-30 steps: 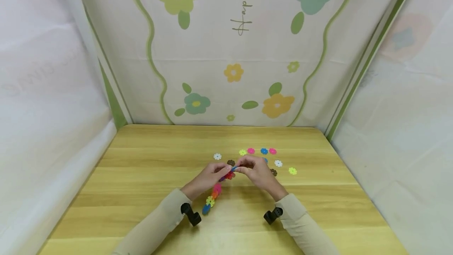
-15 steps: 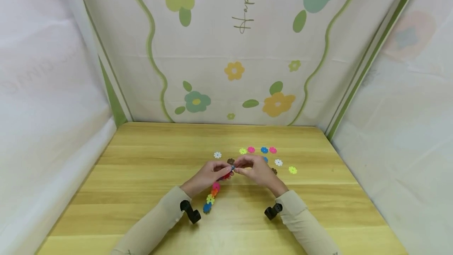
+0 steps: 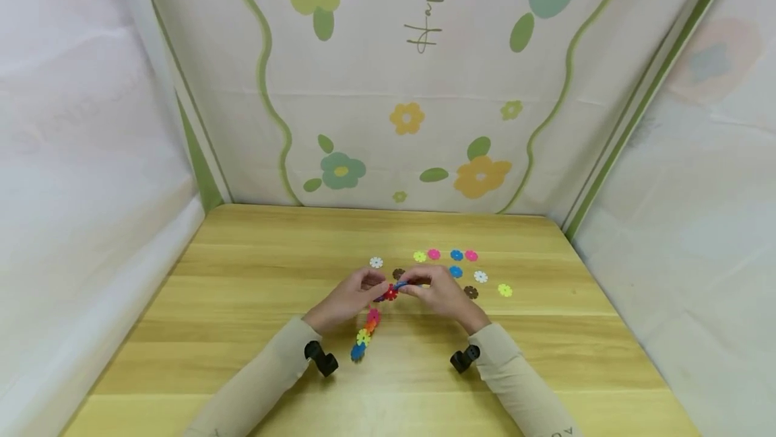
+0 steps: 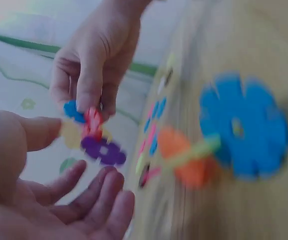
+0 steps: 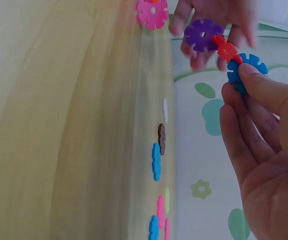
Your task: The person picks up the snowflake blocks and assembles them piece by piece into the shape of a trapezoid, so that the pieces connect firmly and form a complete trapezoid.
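Right hand (image 3: 439, 292) pinches 1 blue disc (image 5: 234, 76), linked to red disc (image 5: 227, 51) and purple disc (image 5: 196, 37), above table (image 3: 412, 390). Left hand (image 3: 348, 297) loose, fingers extended, beside purple disc. Multicoloured chain (image 3: 364, 337) lies nearby.

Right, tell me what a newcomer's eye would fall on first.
Probably the held chain, its blue disc pinched by the right hand. Next, a second chain on the table, near the left hand. Behind, printed flowers on the white cloth.

"Happy" (image 3: 431, 6) reads sideways on the flowered backdrop (image 3: 339, 80).
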Tool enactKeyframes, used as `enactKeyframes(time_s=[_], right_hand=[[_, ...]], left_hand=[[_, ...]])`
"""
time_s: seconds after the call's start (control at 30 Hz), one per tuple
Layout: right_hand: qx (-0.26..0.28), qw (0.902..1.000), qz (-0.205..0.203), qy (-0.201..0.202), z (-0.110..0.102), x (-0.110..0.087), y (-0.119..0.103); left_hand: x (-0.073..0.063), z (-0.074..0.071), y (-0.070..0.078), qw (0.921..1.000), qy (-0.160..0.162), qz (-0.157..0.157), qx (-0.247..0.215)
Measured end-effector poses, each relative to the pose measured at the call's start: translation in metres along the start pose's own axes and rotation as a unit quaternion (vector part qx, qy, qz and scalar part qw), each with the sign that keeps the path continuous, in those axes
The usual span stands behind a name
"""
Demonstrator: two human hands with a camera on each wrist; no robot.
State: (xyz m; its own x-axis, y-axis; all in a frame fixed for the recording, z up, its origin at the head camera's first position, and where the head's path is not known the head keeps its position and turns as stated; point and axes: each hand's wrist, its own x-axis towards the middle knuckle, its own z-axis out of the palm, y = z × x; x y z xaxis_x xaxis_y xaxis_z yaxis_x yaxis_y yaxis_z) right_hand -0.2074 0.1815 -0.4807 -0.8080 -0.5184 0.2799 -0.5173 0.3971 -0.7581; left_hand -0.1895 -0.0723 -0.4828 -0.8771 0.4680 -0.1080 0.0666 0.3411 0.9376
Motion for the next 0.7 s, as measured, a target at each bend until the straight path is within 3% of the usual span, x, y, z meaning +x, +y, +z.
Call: enactKeyframes(time_s=[0.1,0.2,0.47,0.7], right_hand=[[-0.015,0.9996,0.022,0.005,-0.001,-0.002,0.004],[-0.024,0.9992,0.033,0.004,-0.001,-0.004,0.009],[-0.013,0.9994,0.03,-0.009,-0.002,-0.005,0.014],[0.012,0.9991,0.04,-0.003,-0.007,-0.007,0.011]], left_hand=[[-0.007,-0.007,-0.003,0.9971,-0.001,-0.018,0.074],[-0.011,-0.01,-0.007,0.9935,-0.024,-0.031,0.107],[-0.009,-0.006,-0.009,0.9924,-0.043,0.004,0.115],[-0.008,-0.011,-0.01,0.997,-0.045,0.006,0.063]])
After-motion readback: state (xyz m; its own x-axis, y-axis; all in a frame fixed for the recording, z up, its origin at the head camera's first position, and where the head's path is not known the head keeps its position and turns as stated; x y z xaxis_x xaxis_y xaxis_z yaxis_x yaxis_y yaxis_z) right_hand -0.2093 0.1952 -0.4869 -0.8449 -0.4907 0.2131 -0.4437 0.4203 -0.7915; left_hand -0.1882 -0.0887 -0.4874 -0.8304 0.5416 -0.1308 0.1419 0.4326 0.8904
